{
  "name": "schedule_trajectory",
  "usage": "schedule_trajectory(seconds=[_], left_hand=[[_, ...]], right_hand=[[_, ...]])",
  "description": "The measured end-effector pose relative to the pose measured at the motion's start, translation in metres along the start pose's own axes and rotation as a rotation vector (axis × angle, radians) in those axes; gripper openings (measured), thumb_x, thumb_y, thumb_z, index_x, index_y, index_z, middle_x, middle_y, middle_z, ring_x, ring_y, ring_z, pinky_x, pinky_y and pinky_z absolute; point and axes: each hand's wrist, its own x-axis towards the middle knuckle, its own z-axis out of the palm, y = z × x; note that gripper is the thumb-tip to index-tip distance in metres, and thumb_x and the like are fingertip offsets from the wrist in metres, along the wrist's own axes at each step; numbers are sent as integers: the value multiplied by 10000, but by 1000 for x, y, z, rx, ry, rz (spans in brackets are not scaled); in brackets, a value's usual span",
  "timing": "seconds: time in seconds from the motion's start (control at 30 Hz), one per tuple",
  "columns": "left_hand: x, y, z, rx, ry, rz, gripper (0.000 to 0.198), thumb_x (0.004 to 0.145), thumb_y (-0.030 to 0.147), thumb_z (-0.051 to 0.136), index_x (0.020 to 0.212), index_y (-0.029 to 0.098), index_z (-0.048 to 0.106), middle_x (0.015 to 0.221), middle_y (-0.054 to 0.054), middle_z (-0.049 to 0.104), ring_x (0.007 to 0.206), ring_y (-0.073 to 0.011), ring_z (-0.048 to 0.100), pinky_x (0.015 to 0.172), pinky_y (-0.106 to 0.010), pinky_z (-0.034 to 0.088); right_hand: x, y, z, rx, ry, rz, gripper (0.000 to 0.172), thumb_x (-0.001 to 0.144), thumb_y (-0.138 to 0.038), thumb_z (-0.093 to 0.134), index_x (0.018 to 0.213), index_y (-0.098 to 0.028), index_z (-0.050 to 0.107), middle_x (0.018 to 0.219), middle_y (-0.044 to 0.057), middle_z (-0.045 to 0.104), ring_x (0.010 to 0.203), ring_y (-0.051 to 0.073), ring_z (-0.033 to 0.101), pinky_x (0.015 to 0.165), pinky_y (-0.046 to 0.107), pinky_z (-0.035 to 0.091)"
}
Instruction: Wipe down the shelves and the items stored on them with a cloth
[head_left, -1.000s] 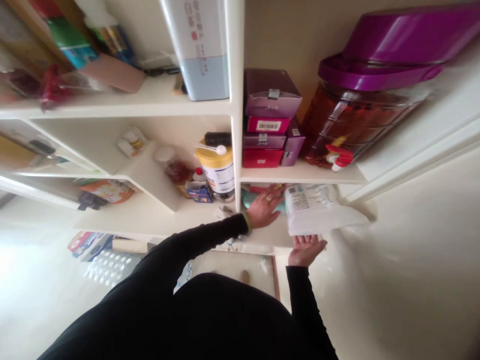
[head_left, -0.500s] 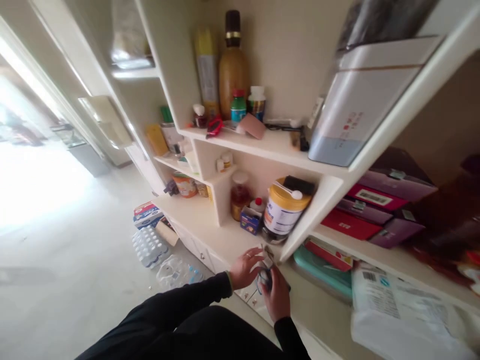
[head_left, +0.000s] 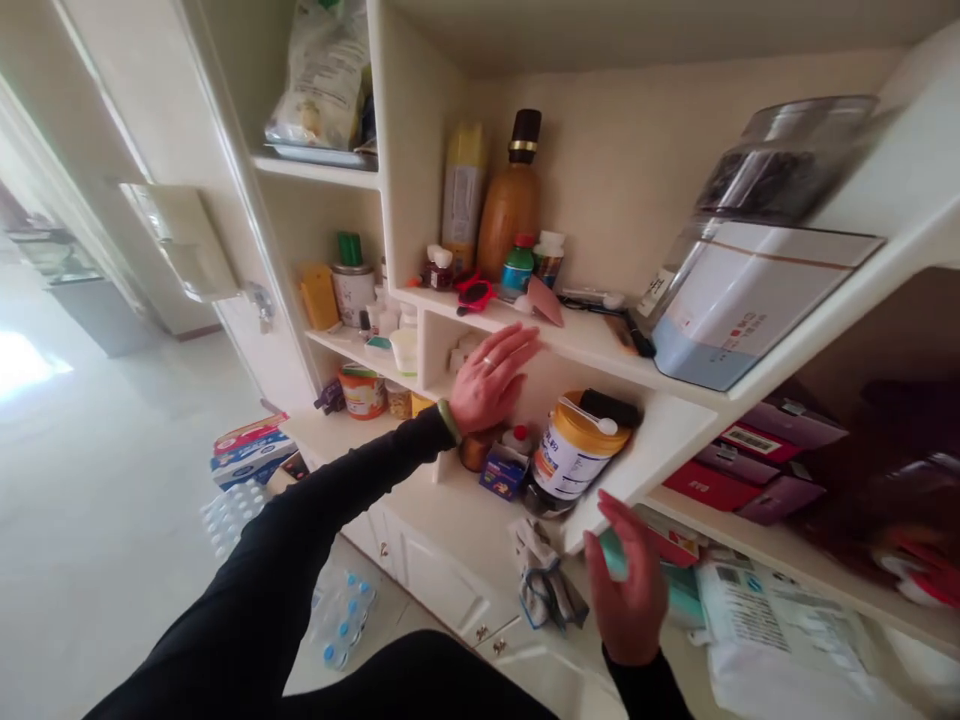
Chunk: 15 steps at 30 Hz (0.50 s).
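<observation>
My left hand (head_left: 491,385), with a ring on one finger, is raised in front of the small middle compartment. Its fingers stretch toward the shelf edge and hold nothing. Lower down, my right hand (head_left: 630,585) hovers with thumb and fingers apart, also holding nothing. Between the hands, a crumpled pair of grey-white work gloves (head_left: 551,590) lies on the cabinet counter (head_left: 435,515). Behind the gloves stand a yellow-lidded tub (head_left: 574,455) with a white scoop on top and a small blue box (head_left: 502,472). A brown jar (head_left: 472,455) is partly hidden by my left hand.
Above, the shelf carries a tall brown bottle (head_left: 510,215), red scissors (head_left: 474,294), small bottles and a pale tin box (head_left: 739,300). Purple and red boxes (head_left: 750,450) fill the right compartment. Bottled water (head_left: 349,620) sits on the floor at left.
Both hands have come away from the gloves, which now lie on the counter. My left hand has risen toward the shelf; my right has moved right. The view has shifted.
</observation>
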Motion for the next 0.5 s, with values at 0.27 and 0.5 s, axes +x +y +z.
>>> schedule_trajectory(seconds=[0.27, 0.5], left_hand=[[18, -14, 57, 11, 241, 40, 399, 1008, 178, 505, 1333, 217, 732, 1351, -110, 777, 1320, -251, 667, 1196, -431, 451], [27, -13, 60, -82, 330, 60, 364, 969, 160, 541, 1258, 224, 752, 1256, -90, 807, 1185, -249, 694, 1090, -407, 442]], right_hand=[[113, -133, 34, -523, -52, -893, 541, 964, -200, 721, 1499, -192, 635, 1457, 159, 729, 1408, 351, 666, 1200, 578, 559], [165, -137, 46, -1101, -106, -886, 524, 1028, -322, 633, 1481, -59, 612, 1461, 227, 706, 1239, 389, 691, 1053, 565, 599]])
